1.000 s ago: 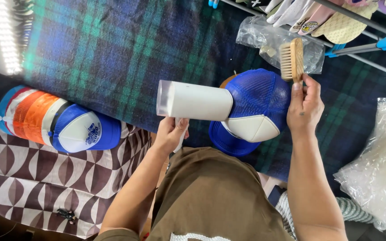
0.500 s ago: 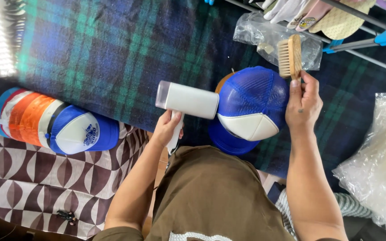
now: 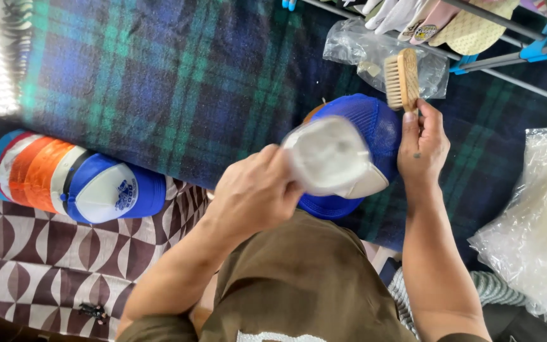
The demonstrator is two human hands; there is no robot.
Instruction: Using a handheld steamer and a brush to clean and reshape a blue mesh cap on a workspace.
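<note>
My left hand (image 3: 254, 190) grips a white cylindrical container (image 3: 327, 155), raised toward the camera and blurred, in front of a blue and white mesh cap (image 3: 368, 126) that rests on my lap over the plaid blanket. My right hand (image 3: 422, 142) holds a wooden brush (image 3: 402, 79) by its handle, bristles facing left, just above the cap's right side. The container hides the cap's white front panel in part.
A row of stacked caps (image 3: 71, 177) in blue, orange and white lies at the left on a brown patterned cloth (image 3: 39, 266). A dark plaid blanket (image 3: 159, 82) covers the surface. Clear plastic bags (image 3: 533, 221) sit at right, another (image 3: 365, 47) beyond the brush, below a drying rack (image 3: 508, 60).
My left hand has lifted the white container up toward the camera and turned it end-on. The right hand with the brush stays beside the cap.
</note>
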